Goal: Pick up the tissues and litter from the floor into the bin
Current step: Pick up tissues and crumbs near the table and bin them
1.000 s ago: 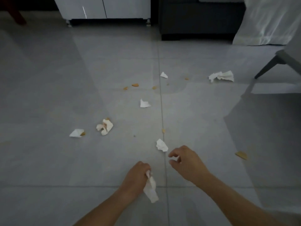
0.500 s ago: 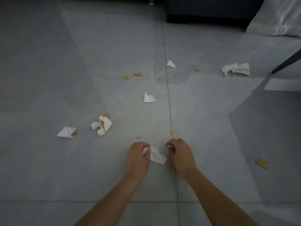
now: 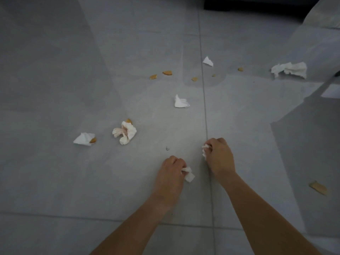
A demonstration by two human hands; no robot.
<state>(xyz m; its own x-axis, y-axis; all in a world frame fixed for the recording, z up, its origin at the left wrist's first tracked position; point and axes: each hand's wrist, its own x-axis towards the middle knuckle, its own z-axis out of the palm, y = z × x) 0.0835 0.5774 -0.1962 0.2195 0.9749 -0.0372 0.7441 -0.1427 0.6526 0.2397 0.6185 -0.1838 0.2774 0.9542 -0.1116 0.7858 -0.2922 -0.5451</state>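
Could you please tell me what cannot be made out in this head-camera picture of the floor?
Bin: nowhere in the head view, outside the frame.
One tissue: mostly covered by the curled fingers of the right hand.
Another tissue: partly hidden under the left hand.
Dark speck on the floor: too small to identify.
White cloth, top right: cut off by the frame edge.

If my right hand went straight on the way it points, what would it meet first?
Probably the small white tissue ahead of the right hand, just left of the tile seam.
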